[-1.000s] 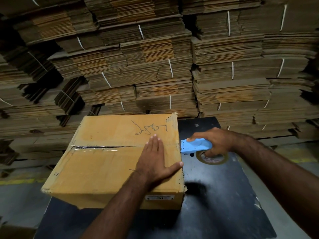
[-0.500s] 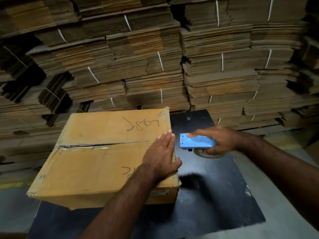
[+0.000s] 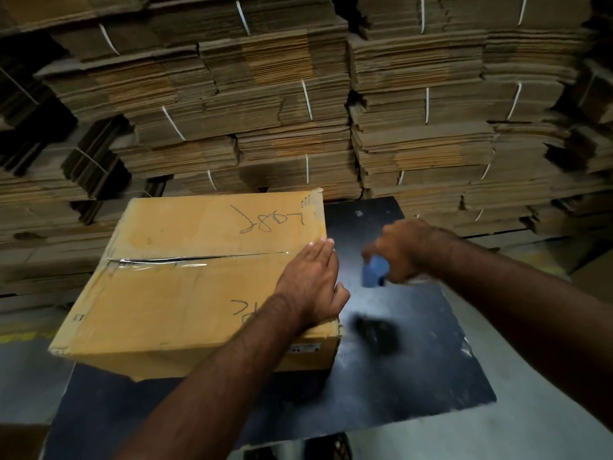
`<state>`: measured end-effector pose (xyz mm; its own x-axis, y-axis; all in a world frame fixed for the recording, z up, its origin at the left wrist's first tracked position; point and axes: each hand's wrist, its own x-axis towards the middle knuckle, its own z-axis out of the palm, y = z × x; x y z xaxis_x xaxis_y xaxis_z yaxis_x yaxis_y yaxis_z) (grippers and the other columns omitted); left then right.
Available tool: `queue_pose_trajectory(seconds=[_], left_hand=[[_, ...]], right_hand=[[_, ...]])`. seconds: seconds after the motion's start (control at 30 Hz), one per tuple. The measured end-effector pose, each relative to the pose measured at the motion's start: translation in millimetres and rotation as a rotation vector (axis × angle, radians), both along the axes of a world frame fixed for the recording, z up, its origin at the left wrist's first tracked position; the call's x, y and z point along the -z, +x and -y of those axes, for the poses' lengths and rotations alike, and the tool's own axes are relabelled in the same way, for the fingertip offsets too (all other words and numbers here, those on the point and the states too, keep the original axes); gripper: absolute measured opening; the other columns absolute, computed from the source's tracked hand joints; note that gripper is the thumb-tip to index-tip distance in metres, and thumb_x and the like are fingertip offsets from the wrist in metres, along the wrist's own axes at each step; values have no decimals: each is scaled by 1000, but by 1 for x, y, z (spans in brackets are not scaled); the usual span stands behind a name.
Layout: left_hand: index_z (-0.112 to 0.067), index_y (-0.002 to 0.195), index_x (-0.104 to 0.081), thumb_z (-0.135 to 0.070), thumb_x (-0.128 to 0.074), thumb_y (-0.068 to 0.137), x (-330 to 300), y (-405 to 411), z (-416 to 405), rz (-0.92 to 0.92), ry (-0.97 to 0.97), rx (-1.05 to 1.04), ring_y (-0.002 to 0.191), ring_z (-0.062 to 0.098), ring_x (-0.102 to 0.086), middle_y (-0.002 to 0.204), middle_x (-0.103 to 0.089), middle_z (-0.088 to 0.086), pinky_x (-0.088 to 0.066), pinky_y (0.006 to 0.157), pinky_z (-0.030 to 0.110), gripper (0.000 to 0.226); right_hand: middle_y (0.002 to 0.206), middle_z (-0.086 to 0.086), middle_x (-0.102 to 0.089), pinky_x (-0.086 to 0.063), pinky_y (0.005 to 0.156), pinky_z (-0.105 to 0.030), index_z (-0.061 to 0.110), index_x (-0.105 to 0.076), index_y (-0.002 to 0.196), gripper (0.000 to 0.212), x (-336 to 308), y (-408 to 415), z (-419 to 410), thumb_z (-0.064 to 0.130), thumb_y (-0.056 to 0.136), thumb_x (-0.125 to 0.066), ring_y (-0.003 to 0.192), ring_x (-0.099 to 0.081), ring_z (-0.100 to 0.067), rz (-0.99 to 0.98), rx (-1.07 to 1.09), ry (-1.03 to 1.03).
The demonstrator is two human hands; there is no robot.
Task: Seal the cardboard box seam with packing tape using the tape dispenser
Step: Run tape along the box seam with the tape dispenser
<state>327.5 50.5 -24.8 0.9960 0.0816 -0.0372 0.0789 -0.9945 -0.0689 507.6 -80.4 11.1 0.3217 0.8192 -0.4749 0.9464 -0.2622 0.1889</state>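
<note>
A tan cardboard box [image 3: 185, 293] with pen marks lies on the black table [image 3: 414, 360]. Its centre seam [image 3: 199, 258] runs left to right, with shiny clear tape on the left stretch. My left hand [image 3: 311, 283] lies flat, fingers together, on the box top at its right edge, over the seam's right end. My right hand [image 3: 403, 249] hovers over the table just right of the box, blurred, gripping the blue tape dispenser [image 3: 374, 275], which hangs below the fingers and is apart from the box.
Strapped bundles of flattened cardboard [image 3: 298, 111] fill the whole background behind the table. Grey floor [image 3: 530, 433] lies to the right and left of the table, with a yellow line [image 3: 20, 336] at the left. A dark shadow [image 3: 378, 333] falls on the table.
My right hand has drawn the dispenser back from the box's right edge and tipped it downward. My left hand slid to the right end of the seam. The view shifted slightly.
</note>
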Motion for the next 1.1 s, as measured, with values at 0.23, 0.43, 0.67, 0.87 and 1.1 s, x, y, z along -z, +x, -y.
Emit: queue_pose_trajectory(seconds=[0.23,0.43,0.67,0.87,1.1], left_hand=[[2,152,-28,-49,-28,93,-5,6,4,-52,95,34,150,32,-16,161,-22,23,-10,123,42,78],[-1,144,-46,-57,-25,89,-4,14,3,-135,217,71,149,32,-19,156,-33,22,-7,123,45,81],[-5,142,-50,-63,-25,90,2,22,-3,-177,192,85,150,30,-18,156,-36,17,-9,123,45,82],[-6,157,2,-53,-14,99,8,-20,6,52,-121,-142,153,23,11,165,9,12,0,124,46,77],[-7,158,-7,-45,-1,94,14,-33,6,82,-199,-175,154,22,-1,167,-3,12,-3,124,44,76]], right_hand=[[123,-4,-64,-51,85,-38,41,-37,135,67,92,-33,59,68,76,-54,106,-64,-28,-82,453,156],[130,-15,-50,-46,89,-42,29,-16,155,76,154,-101,37,54,90,-46,113,-55,-33,-77,731,346],[130,-17,-50,-47,88,-45,15,-30,146,49,188,-141,16,17,99,-44,112,-52,-38,-200,757,477],[120,-8,-61,-52,89,-38,20,-57,130,37,154,-132,10,28,94,-54,111,-61,-26,-264,834,806],[151,20,-41,-29,118,-31,35,-41,150,70,63,-132,-39,75,92,-32,137,-39,2,-1436,1026,1253]])
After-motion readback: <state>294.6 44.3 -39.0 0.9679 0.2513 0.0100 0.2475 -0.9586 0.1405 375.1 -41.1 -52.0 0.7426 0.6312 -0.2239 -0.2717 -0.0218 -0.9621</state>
